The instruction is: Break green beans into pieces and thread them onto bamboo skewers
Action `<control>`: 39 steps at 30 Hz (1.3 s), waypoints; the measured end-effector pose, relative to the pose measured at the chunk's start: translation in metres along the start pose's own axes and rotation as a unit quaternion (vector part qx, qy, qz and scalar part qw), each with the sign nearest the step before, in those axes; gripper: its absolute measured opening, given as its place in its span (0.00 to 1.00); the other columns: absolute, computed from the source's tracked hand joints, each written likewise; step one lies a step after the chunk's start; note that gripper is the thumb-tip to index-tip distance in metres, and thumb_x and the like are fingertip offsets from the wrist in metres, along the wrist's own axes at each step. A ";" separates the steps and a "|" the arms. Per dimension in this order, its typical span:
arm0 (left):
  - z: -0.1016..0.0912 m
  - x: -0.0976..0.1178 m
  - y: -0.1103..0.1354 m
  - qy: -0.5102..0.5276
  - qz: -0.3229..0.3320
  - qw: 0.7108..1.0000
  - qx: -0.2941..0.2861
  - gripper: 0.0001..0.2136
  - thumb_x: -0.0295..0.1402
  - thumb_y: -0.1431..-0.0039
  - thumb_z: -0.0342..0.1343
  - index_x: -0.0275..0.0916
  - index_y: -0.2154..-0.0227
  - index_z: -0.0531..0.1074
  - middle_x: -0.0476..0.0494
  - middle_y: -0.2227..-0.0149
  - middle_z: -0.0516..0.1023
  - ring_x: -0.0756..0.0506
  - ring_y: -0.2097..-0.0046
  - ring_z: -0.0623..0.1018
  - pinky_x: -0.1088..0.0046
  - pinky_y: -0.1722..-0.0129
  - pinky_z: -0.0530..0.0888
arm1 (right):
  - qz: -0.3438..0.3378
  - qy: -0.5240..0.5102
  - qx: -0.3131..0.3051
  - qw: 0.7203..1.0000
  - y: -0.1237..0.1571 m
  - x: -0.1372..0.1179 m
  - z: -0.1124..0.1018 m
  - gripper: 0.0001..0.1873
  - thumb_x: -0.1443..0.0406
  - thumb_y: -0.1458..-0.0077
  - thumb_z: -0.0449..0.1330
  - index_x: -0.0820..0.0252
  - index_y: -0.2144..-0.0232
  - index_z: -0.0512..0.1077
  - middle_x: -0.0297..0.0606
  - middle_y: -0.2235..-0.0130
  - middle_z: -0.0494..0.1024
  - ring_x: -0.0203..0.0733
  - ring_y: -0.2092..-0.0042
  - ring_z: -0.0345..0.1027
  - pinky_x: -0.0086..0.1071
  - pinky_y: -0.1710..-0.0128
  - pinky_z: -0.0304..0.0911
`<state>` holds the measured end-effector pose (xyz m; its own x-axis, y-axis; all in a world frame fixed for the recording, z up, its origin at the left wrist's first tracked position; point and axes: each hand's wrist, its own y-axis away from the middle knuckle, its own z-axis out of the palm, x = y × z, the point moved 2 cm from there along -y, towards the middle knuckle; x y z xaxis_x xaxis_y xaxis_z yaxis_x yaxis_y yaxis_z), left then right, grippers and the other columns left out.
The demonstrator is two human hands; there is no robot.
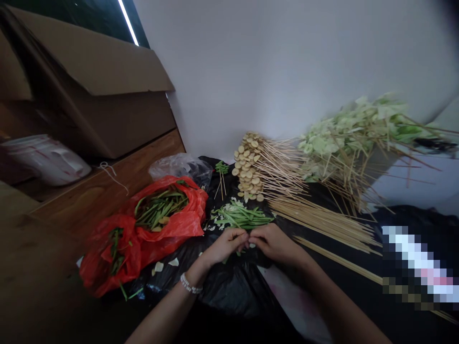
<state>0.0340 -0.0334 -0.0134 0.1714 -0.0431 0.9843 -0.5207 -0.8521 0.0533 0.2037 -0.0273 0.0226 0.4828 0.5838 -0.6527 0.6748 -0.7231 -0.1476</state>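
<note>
My left hand, with a white beaded bracelet on its wrist, meets my right hand in front of a pile of green beans. Fingertips of both are pinched together and almost touching. Whatever they hold is mostly hidden; a bit of green shows just below them. Pale shreds lie along the left side of the beans. Behind the pile, a few skewers carry short green pieces. A bundle of bare bamboo skewers lies to the right of my right hand.
A red plastic bag of green trimmings stands left. Skewered pale round slices are stacked by the wall, with skewered leafy greens at the right. Black plastic sheeting covers the surface. A cardboard box and white tub sit left.
</note>
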 end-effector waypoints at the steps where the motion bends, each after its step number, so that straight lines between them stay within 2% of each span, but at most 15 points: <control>1: -0.001 0.001 0.000 0.028 -0.005 1.000 0.004 0.20 0.47 0.41 0.49 0.33 0.75 0.72 0.53 0.82 0.63 0.55 0.81 0.59 0.79 0.81 0.54 | -0.002 -0.010 0.022 1.000 -0.001 -0.002 0.001 0.12 0.67 0.42 0.53 0.59 0.74 0.75 0.33 0.74 0.76 0.34 0.70 0.66 0.26 0.67 0.55; 4: -0.004 0.004 -0.001 0.109 -0.001 0.993 0.048 0.20 0.48 0.42 0.51 0.33 0.75 0.71 0.51 0.82 0.65 0.56 0.82 0.56 0.79 0.83 0.50 | -0.004 -0.054 0.111 0.992 -0.004 -0.009 0.003 0.14 0.67 0.42 0.52 0.59 0.76 0.73 0.34 0.74 0.75 0.34 0.70 0.67 0.27 0.67 0.57; 6: -0.006 0.005 -0.003 0.149 0.008 0.985 0.083 0.21 0.50 0.44 0.52 0.33 0.76 0.70 0.51 0.82 0.65 0.56 0.83 0.55 0.79 0.83 0.49 | 0.027 -0.116 0.167 0.979 -0.006 -0.010 0.002 0.13 0.64 0.41 0.52 0.58 0.74 0.73 0.33 0.75 0.75 0.34 0.73 0.67 0.27 0.70 0.58; 9: -0.007 0.004 -0.004 0.169 0.012 0.978 0.123 0.21 0.51 0.46 0.53 0.34 0.77 0.69 0.53 0.84 0.61 0.56 0.82 0.54 0.78 0.83 0.49 | 0.106 -0.255 0.253 0.927 -0.005 -0.001 -0.006 0.13 0.56 0.42 0.52 0.58 0.69 0.71 0.33 0.75 0.75 0.33 0.79 0.64 0.27 0.79 0.59; 11: -0.007 0.002 -0.004 0.166 0.006 0.977 0.132 0.22 0.51 0.46 0.54 0.34 0.79 0.68 0.54 0.85 0.58 0.56 0.82 0.54 0.78 0.82 0.49 | 0.123 -0.316 0.303 0.890 -0.003 0.007 -0.015 0.16 0.52 0.43 0.52 0.58 0.68 0.69 0.33 0.74 0.75 0.33 0.80 0.63 0.27 0.82 0.59; 15: -0.007 0.001 -0.003 0.097 0.008 0.988 0.118 0.24 0.53 0.47 0.53 0.34 0.80 0.68 0.53 0.85 0.60 0.56 0.82 0.56 0.78 0.82 0.51 | 0.124 -0.361 0.337 0.861 -0.002 0.018 -0.025 0.18 0.50 0.45 0.55 0.59 0.67 0.67 0.33 0.73 0.75 0.32 0.80 0.65 0.26 0.84 0.59; 19: -0.001 0.006 -0.002 0.035 0.035 0.996 0.072 0.25 0.54 0.45 0.51 0.32 0.72 0.74 0.52 0.82 0.63 0.54 0.80 0.60 0.78 0.80 0.55 | 0.125 -0.348 0.345 0.862 -0.004 0.018 -0.020 0.17 0.51 0.44 0.55 0.59 0.67 0.66 0.33 0.75 0.74 0.33 0.80 0.66 0.26 0.83 0.60; 23: 0.003 0.006 -0.002 0.008 0.018 0.998 0.066 0.22 0.50 0.43 0.51 0.32 0.69 0.75 0.53 0.82 0.62 0.54 0.79 0.60 0.78 0.78 0.57 | 0.128 -0.269 0.331 0.896 -0.003 0.016 -0.015 0.15 0.53 0.41 0.51 0.58 0.64 0.67 0.34 0.76 0.75 0.37 0.78 0.67 0.31 0.79 0.63; 26: 0.001 0.006 -0.002 -0.042 0.022 0.994 0.099 0.20 0.46 0.41 0.50 0.32 0.68 0.75 0.52 0.81 0.63 0.53 0.78 0.62 0.77 0.76 0.59 | 0.073 -0.076 0.378 0.920 0.001 0.011 -0.020 0.14 0.58 0.39 0.50 0.58 0.56 0.68 0.44 0.60 0.77 0.45 0.60 0.72 0.39 0.62 0.67; 27: 0.000 0.006 -0.002 -0.068 0.030 0.991 0.112 0.19 0.45 0.40 0.49 0.33 0.69 0.75 0.51 0.81 0.64 0.52 0.77 0.63 0.77 0.75 0.61 | 0.039 0.015 0.380 0.924 0.002 0.008 -0.022 0.14 0.61 0.39 0.51 0.57 0.53 0.68 0.46 0.54 0.75 0.48 0.52 0.68 0.42 0.55 0.64; 29: 0.000 0.008 -0.002 -0.129 0.055 0.981 0.134 0.17 0.43 0.39 0.49 0.34 0.70 0.75 0.49 0.78 0.69 0.50 0.73 0.67 0.76 0.71 0.63 | -0.032 0.180 0.322 0.929 0.002 0.000 -0.019 0.15 0.66 0.40 0.52 0.56 0.51 0.69 0.45 0.48 0.72 0.50 0.43 0.59 0.48 0.44 0.52; 32: 0.000 0.010 -0.001 -0.211 0.090 0.961 0.153 0.15 0.39 0.38 0.48 0.35 0.73 0.74 0.47 0.75 0.72 0.48 0.70 0.69 0.75 0.68 0.63 | -0.092 0.308 0.210 0.923 -0.001 -0.005 -0.007 0.14 0.70 0.41 0.51 0.56 0.55 0.71 0.42 0.55 0.76 0.48 0.45 0.59 0.51 0.41 0.41; 35: 0.001 0.010 0.000 -0.250 0.107 0.949 0.160 0.14 0.37 0.37 0.47 0.37 0.71 0.74 0.45 0.73 0.74 0.47 0.70 0.70 0.73 0.67 0.63 | -0.097 0.358 0.167 0.913 -0.004 -0.004 0.006 0.11 0.70 0.40 0.51 0.58 0.61 0.72 0.39 0.65 0.77 0.46 0.50 0.62 0.52 0.40 0.37; 37: 0.002 0.009 0.000 -0.249 0.115 0.949 0.153 0.13 0.37 0.38 0.47 0.38 0.69 0.75 0.43 0.71 0.75 0.46 0.68 0.72 0.72 0.65 0.64 | -0.093 0.371 0.157 0.911 -0.004 -0.002 0.010 0.10 0.71 0.41 0.51 0.58 0.66 0.72 0.38 0.69 0.75 0.46 0.53 0.62 0.51 0.42 0.39; 39: 0.003 0.009 0.001 -0.237 0.115 0.954 0.143 0.13 0.37 0.38 0.48 0.38 0.68 0.76 0.43 0.71 0.75 0.45 0.67 0.72 0.72 0.65 0.64 | -0.092 0.370 0.146 0.913 -0.004 0.000 0.012 0.10 0.72 0.42 0.52 0.59 0.69 0.72 0.38 0.71 0.74 0.46 0.57 0.62 0.48 0.47 0.47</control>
<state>0.0374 -0.0362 -0.0049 0.4747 -0.4190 0.7740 -0.3523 -0.8963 -0.2692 0.1941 -0.0286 0.0142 0.6943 0.7165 0.0679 0.6571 -0.5926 -0.4659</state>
